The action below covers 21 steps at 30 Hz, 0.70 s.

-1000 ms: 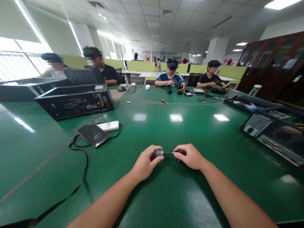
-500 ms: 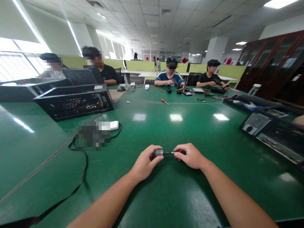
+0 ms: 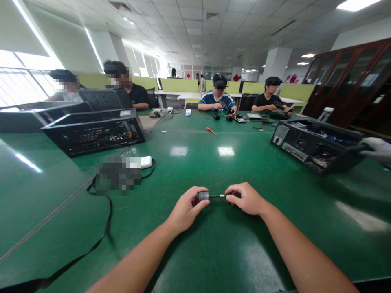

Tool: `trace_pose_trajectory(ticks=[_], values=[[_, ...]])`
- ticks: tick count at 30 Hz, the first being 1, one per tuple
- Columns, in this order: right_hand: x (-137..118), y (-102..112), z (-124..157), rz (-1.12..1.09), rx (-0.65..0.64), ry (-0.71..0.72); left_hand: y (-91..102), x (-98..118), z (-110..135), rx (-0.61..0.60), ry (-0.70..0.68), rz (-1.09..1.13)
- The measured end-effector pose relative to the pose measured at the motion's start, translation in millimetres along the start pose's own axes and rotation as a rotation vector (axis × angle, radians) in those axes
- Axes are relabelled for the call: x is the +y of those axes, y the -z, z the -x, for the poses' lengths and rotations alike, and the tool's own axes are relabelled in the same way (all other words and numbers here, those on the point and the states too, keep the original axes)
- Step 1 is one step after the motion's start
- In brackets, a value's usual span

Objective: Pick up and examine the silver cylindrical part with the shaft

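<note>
Small tool (image 3: 214, 196) sits level at frame centre, fat grey end to the left, thin shaft to the right; left hand (image 3: 186, 209) has thumb and fingers gripping the grey end, probably because it's the thickest part and leaves the shaft bare; right hand (image 3: 247, 199) has thumb and fingertips bunched at the shaft's far end, likely steadying it in line; can't tell if they grip it or only touch, too small; can't tell either if the tool touches the green tabletop (image 3: 189, 171). Room: hands well apart from everything; orange screwdriver (image 3: 210, 130) bounds the top centre; black strap (image 3: 107, 224) and white box (image 3: 146, 162) bound the left; left computer case (image 3: 94, 132) is farther off, upper left; right computer case (image 3: 301, 144) sits upper right, another person's gloved hand (image 3: 377, 148) at its outer end, so that side looks riskiest for swinging wide; near table edge shows lower right, beside the right forearm.
</note>
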State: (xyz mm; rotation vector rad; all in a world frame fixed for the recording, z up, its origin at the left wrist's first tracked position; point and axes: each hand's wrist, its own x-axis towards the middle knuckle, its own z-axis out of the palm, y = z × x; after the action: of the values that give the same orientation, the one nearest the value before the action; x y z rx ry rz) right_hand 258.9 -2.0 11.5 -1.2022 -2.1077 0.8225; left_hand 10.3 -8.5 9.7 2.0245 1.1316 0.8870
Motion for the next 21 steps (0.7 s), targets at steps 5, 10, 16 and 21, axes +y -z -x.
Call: trace_pose_trajectory(ticks=[5,10,16,21], values=[[2.3,8.6,0.9,0.034,0.031,-0.005,-0.8,-0.5,-0.6,0.011,0.008,0.000],[17.1,34.7,9.3,0.069,0.117,-0.056,-0.6,-1.8,1.0,0.001,0.002,-0.002],[46.8,48.9,12.3,0.054,0.181,-0.190,-1.4,-2.0,0.7,-0.010,-0.004,0.012],[62.0,43.6,11.7,-0.102,0.264,-0.262,2.4,9.1,16.3,0.001,0.021,0.003]])
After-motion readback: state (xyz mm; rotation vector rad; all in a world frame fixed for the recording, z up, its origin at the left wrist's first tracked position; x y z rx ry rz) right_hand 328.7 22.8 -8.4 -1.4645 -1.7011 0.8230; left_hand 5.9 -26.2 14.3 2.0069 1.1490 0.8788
